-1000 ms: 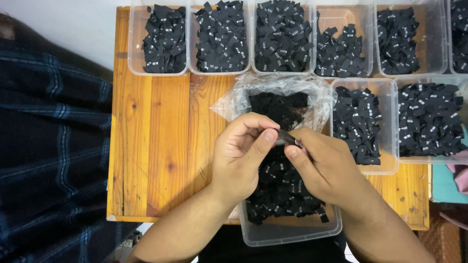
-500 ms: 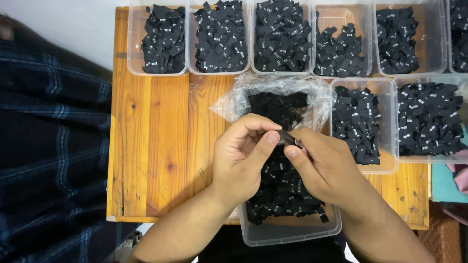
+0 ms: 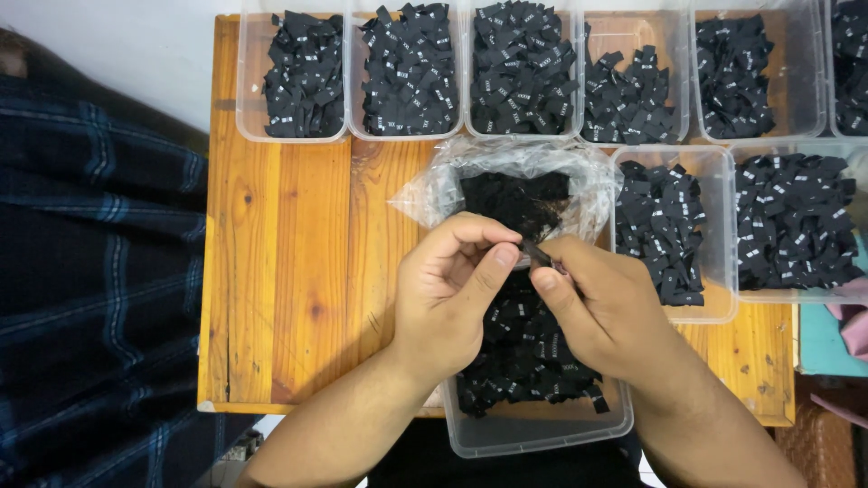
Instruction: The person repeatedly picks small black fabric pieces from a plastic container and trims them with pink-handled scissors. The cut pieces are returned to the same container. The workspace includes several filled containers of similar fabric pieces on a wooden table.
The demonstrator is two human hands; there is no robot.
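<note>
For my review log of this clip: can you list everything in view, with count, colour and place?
wooden table: one, orange-brown, centre.
clear plastic tubs: nine at least partly visible, six along the far edge, two at right, one at the near edge; each holds small black labels.
near tub: one, clear, under both hands, holding labels.
plastic bag: one, clear, crumpled, mid-table, black labels inside.
black label: one, pinched between both hands.
plaid cloth: dark blue, left side.
teal surface: right edge, partly visible.
left hand: grip on the label, thumb and fingers.
right hand: grip on the label's other end.
</note>
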